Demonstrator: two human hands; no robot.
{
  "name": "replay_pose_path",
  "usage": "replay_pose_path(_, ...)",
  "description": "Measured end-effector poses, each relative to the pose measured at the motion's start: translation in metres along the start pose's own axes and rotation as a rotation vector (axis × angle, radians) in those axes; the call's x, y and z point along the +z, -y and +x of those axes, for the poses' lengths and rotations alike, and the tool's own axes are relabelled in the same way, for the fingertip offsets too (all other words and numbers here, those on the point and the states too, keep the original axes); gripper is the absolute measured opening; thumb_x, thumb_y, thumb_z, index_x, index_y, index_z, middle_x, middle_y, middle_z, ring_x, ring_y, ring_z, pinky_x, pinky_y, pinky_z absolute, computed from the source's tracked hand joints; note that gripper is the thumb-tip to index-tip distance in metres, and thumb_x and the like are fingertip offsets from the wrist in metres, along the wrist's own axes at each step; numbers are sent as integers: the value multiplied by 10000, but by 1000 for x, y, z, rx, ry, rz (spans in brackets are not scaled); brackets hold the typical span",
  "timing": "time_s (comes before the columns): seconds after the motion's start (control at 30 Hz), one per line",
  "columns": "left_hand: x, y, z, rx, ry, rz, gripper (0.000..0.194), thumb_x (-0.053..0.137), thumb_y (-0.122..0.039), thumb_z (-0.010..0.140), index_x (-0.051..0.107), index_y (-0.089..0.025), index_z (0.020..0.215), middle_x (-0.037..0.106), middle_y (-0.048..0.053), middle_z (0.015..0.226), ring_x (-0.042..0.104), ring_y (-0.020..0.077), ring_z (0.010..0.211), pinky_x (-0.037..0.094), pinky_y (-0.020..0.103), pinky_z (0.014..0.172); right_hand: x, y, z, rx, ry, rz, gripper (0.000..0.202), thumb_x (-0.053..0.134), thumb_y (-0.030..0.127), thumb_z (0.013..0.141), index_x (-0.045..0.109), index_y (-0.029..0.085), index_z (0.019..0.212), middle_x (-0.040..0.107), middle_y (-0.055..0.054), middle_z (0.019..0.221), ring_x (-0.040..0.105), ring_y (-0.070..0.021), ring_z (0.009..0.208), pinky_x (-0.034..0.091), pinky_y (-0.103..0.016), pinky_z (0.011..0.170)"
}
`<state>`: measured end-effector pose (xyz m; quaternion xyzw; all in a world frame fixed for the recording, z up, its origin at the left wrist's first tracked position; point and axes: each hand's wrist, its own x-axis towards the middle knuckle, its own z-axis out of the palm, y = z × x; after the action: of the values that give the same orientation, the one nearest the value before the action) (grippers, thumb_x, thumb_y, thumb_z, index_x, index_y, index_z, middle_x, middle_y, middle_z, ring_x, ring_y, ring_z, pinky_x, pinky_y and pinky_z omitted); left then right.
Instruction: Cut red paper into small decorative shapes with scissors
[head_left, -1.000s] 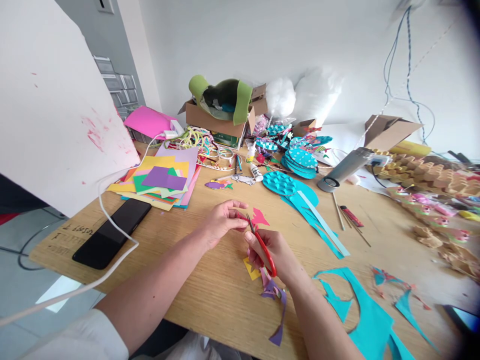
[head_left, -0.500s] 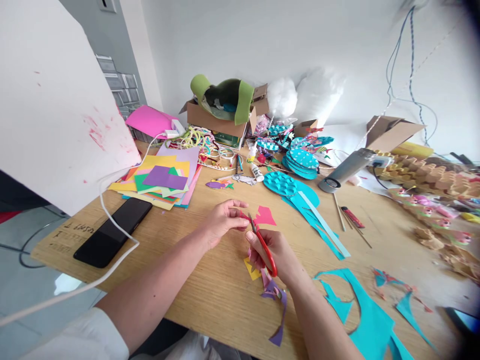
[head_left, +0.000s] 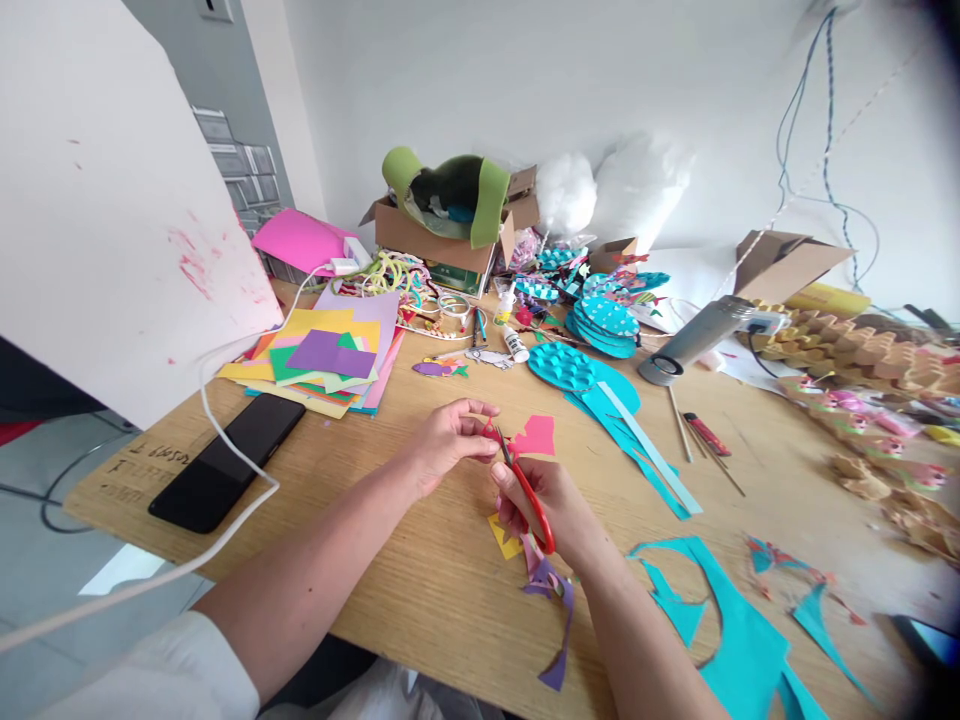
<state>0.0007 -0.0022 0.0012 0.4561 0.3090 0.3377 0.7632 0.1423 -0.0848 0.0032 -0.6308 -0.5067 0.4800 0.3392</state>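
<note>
In the head view, red scissors are gripped in the right hand, with the handle looped by the fingers and the blades angled up toward the left hand. By the fingers of the left hand, closed in a pinch, pink-red paper is held beside the blade tips, presumably so that its edge can be steered against them; how far the blades are parted is too small to tell. The paper is raised over the bench, between and just beyond the hands, its far part flat and broad, its near part narrow and ragged. A yellow scrap and purple offcuts are seen under and beside the right hand, probably within easy reach. Farther off, coloured sheets are stacked beside a black phone.
</note>
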Motion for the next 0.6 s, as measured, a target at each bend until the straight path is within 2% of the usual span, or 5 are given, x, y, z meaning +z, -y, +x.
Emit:
replay_pose_path(0.23,-1,1,0,9,10,11,476,728,-137,592,580,-123,1045,620,-15,679,574,94,627,439,241,645,0,-2,0,-40,23,20,527,565,677,772,487,202,558,564,-28,434,542,-144,341,409,-247,332)
replay_pose_path(0.6,0,2,0,6,17,-27,479,750,-148,586,579,-127,1034,625,-10,679,575,95,621,439,238,643,1,1,1,-17,-14,14,527,615,686,722,467,214,540,570,-27,426,531,-144,328,391,-246,324)
